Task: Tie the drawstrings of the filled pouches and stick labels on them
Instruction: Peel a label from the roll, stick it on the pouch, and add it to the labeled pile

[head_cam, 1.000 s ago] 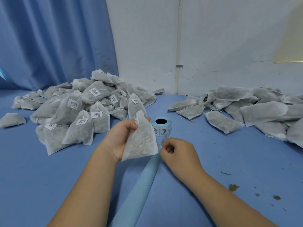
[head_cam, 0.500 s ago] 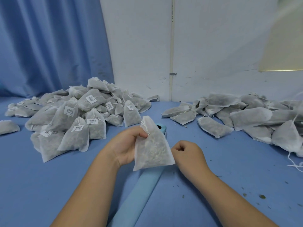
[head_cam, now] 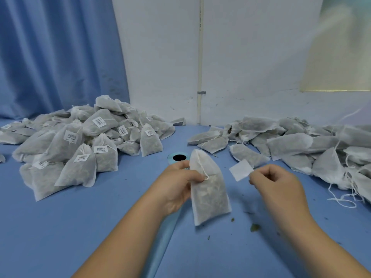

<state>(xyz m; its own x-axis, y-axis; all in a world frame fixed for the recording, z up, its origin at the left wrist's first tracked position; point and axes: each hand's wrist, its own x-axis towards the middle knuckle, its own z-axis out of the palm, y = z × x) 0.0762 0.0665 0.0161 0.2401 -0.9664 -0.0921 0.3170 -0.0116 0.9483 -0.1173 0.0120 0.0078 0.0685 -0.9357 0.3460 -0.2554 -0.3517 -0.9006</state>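
Blue counter [head_cam: 80, 227] against a white wall, left hand [head_cam: 176, 187] pinching a filled pouch [head_cam: 208, 189] just in front of the label roll [head_cam: 177, 158], right hand [head_cam: 275, 185] pinching a peeled label [head_cam: 241, 169] right of the pouch, labelled pile [head_cam: 80, 145] further left.

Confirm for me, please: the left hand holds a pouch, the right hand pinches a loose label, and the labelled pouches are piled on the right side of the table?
Not quite: the head view shows the labelled pouches piled on the left side of the table. The rest stands: the left hand holds a pouch and the right hand pinches a loose label.
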